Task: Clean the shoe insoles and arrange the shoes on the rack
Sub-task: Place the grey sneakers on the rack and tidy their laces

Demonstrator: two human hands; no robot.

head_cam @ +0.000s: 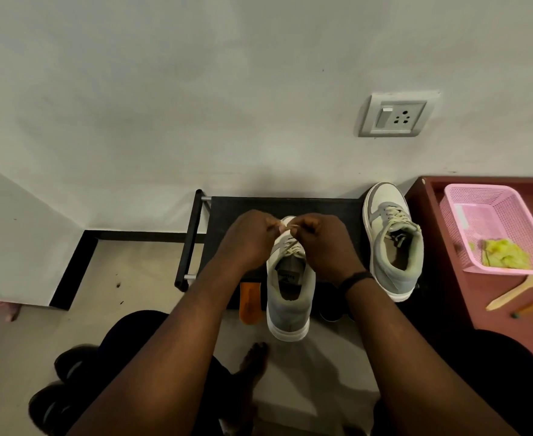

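A grey and white sneaker (290, 297) sits on the front edge of the black shoe rack (321, 209), heel toward me, with its insole visible inside. My left hand (249, 240) and my right hand (325, 243) meet over its tongue, each pinching an end of the cream shoelace (290, 227). Its matching sneaker (392, 237) stands on the right end of the rack top, laces loosely tied. An orange insole (251, 302) pokes out from below the rack's front edge, left of the held sneaker.
A pink plastic basket (495, 215) holding a yellow cloth (504, 253) rests on a maroon table (441, 262) at the right, beside a wooden spatula (517, 292). Black shoes (66, 372) lie on the floor at lower left. A wall socket (395, 116) is above.
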